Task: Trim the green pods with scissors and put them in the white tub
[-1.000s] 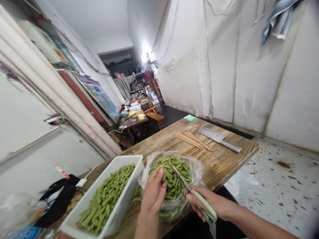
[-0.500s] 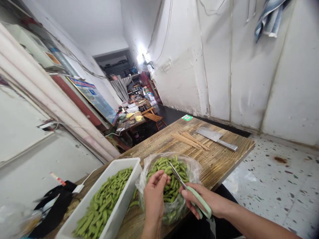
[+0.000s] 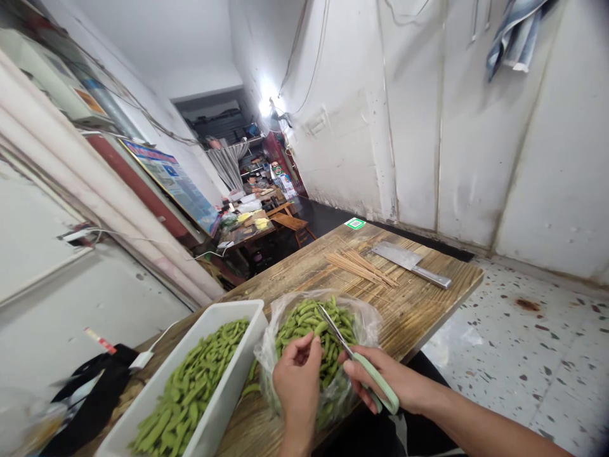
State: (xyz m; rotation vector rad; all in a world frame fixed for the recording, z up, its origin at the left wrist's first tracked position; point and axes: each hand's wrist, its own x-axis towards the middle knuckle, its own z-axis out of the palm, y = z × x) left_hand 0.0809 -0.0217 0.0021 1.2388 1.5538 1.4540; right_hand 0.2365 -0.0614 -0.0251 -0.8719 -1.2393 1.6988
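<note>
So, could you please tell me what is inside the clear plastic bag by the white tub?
The plastic bag holds green edamame pods. The left hand and scissors cover the nearer pods; the bag's bottom is hidden.

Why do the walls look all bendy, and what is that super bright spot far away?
Head view: the wide lens bends the walls and stretches the edges; the bright spot is a lamp that glares white down the hall; the bottom left corner by the black bag is smeared, while the left hand, the scissors in the right hand and the beans look sharp.
</note>
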